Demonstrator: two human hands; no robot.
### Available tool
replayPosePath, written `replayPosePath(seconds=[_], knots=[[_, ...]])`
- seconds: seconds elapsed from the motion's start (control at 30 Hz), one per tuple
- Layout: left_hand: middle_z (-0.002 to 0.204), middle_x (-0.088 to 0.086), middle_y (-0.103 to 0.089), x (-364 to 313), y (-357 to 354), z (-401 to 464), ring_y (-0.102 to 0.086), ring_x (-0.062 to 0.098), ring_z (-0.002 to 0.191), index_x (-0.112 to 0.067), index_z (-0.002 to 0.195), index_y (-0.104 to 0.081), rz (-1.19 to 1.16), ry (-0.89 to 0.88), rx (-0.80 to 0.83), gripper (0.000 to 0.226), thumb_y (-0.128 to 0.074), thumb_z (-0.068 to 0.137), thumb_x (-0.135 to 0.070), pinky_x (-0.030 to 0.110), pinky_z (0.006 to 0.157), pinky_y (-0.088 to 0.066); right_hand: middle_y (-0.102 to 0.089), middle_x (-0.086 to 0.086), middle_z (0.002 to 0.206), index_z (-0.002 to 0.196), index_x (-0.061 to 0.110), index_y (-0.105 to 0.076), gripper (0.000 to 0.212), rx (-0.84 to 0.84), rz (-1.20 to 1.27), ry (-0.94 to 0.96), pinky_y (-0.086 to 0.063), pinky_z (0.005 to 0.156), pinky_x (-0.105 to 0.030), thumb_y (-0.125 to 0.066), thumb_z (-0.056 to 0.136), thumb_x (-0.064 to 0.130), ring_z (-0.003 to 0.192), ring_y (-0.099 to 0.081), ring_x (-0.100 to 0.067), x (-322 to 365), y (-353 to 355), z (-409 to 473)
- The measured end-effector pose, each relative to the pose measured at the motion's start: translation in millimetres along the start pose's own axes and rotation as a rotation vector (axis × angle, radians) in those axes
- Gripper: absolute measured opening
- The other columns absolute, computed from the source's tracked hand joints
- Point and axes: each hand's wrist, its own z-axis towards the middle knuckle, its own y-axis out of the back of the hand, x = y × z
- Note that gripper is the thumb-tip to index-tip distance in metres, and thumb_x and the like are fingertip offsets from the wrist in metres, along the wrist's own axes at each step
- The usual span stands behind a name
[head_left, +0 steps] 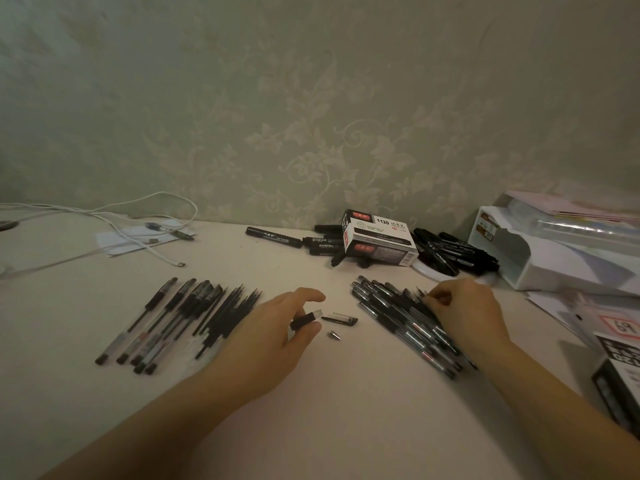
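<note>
A dim, leaf-patterned wall [311, 98] rises behind a pale table [346, 410].

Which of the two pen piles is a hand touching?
The right pile: the right hand has its fingers on its pens. The left hand holds a pen part, off the left pile.
</note>
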Motion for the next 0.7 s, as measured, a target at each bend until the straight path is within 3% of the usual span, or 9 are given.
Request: replayPosePath(seconds=[0.13,0.23,0.33,0.43,0.53,0.7], knots=[[0.091,-0.023,-0.052,-1,2,0,-0.047,-0.018,0.076,-0.044,0.125,-0.046,0.019,0.006,-0.023,0.031,-0.05,0.095,-0.04,0.01,0.064,-0.036,-0.071,0.0,0.081,0.094,0.016,-0.076,0.01,0.0,-0.01,0.003,-0.057,0.068,-0.032,-0.072,0.089,0.023,0.071,-0.064,-0.011,1,0,1],[0.088,-0.023,-0.053,1,7,1,-0.05,-0.013,0.075,-0.04,0.119,-0.052,0.07,0.041,-0.097,0.024,-0.052,0.094,-0.037,0.007,0.063,-0.036,-0.064,0.006,0.078,0.094,0.017,-0.075,0.008,-0.057,-0.023,0.088,-0.043,0.056,-0.018,-0.07,0.09,0.021,0.067,-0.056,-0.002,8,1,-2],[0.089,-0.018,-0.058,7,17,4,-0.052,-0.007,0.073,-0.034,0.106,-0.057,0.141,0.147,-0.2,0.014,-0.057,0.092,-0.034,0.008,0.063,-0.037,-0.063,0.009,0.082,0.091,0.021,-0.074,0.006,-0.081,0.058,0.213,-0.037,0.059,-0.012,-0.068,0.09,0.017,0.071,-0.055,0.001,25,3,-9],[0.076,-0.013,-0.056,14,28,5,-0.052,0.005,0.068,-0.028,0.092,-0.056,0.234,0.273,-0.274,0.006,-0.06,0.09,-0.032,0.021,0.055,-0.035,-0.064,0.01,0.087,0.093,0.023,-0.074,0.008,-0.061,0.097,0.391,-0.041,0.067,-0.016,-0.067,0.09,0.019,0.076,-0.056,-0.003,47,-1,-21],[0.064,-0.011,-0.051,20,36,5,-0.046,0.008,0.058,-0.027,0.076,-0.049,0.35,0.335,-0.293,0.017,-0.059,0.088,-0.032,0.024,0.047,-0.027,-0.062,0.013,0.086,0.094,0.024,-0.074,0.009,-0.066,0.13,0.508,-0.042,0.068,-0.018,-0.066,0.091,0.021,0.078,-0.055,-0.006,66,-12,-41],[0.068,-0.008,-0.055,23,36,3,-0.05,0.01,0.062,-0.027,0.068,-0.044,0.395,0.397,-0.214,0.027,-0.062,0.085,-0.038,0.026,0.049,-0.031,-0.061,0.014,0.086,0.095,0.023,-0.073,0.01,-0.003,0.171,0.615,-0.049,0.066,-0.027,-0.063,0.093,0.023,0.071,-0.049,0.0,75,-26,-63]])
